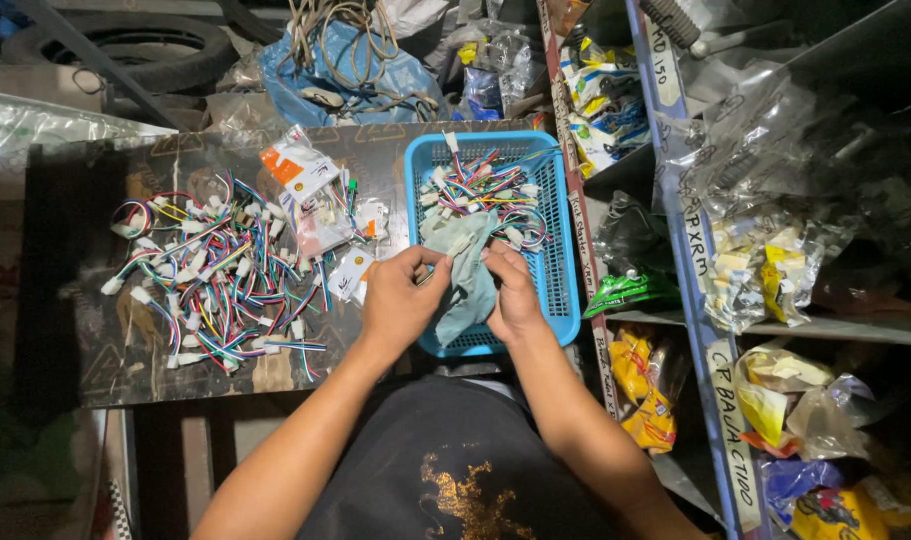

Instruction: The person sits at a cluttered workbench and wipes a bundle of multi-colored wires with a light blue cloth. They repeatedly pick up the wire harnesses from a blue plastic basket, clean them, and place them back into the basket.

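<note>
Both hands meet over the blue basket [565, 260]: left hand [400, 300] and right hand [513, 295], fingers pinched on a grey-green cloth [465, 270] draped over its near edge, wired connectors [480, 190] behind, more wires [215, 275] spread loose on the table [125, 380]

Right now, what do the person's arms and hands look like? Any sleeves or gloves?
The left hand and right hand are bare, with no gloves, rings or watch visible. Both forearms are uncovered, no sleeves reaching them. Below is a black shirt with a gold print.
</note>
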